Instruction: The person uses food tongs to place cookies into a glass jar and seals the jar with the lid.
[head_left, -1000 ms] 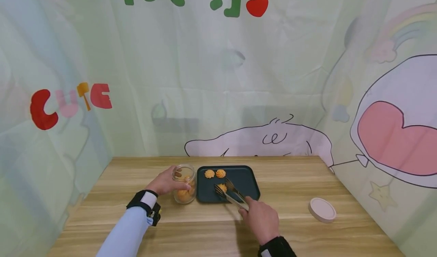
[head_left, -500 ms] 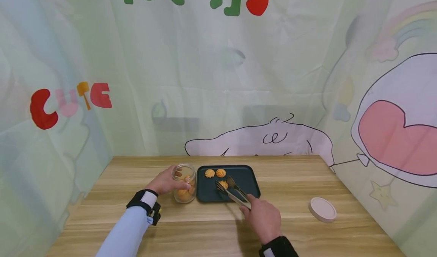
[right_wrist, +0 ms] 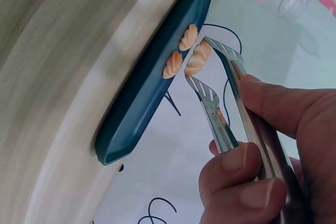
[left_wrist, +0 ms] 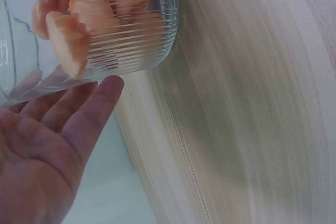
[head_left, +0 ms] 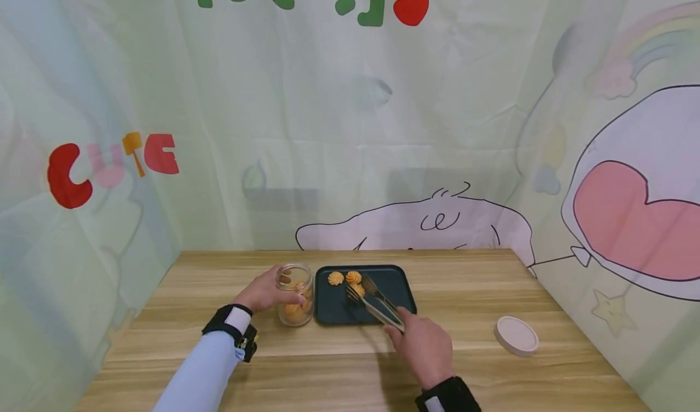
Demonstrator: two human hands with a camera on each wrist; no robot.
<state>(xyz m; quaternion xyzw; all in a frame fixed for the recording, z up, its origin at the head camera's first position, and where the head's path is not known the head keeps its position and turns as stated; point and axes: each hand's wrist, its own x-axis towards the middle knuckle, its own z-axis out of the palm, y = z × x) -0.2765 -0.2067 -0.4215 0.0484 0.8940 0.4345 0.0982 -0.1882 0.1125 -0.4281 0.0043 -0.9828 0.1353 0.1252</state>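
Note:
My left hand (head_left: 266, 290) grips a clear glass jar (head_left: 296, 315) on the table, fingers and thumb around its side. Several orange swirl cookies lie inside the jar, as the left wrist view shows with its ribbed glass (left_wrist: 131, 51). My right hand (head_left: 425, 346) holds metal tongs (head_left: 383, 315) with fork-shaped tips. Between those tips sits one piped cookie (right_wrist: 197, 59), over the dark green tray (head_left: 391, 278); whether it touches the tray I cannot tell. Two more cookies, a left one (head_left: 336, 278) and a right one (head_left: 353, 277), lie on the tray's far left part.
A round, pale pink lid (head_left: 516, 336) lies on the wooden table (head_left: 465, 296) at the right. The jar stands close against the tray's left side. Behind the table hangs a printed cloth backdrop (head_left: 328, 126), with another panel on each side.
The tongs and the cookie between their tips have moved slightly away from me, closer to the two cookies on the tray. My right hand has shifted a little right. Left hand and jar stay put.

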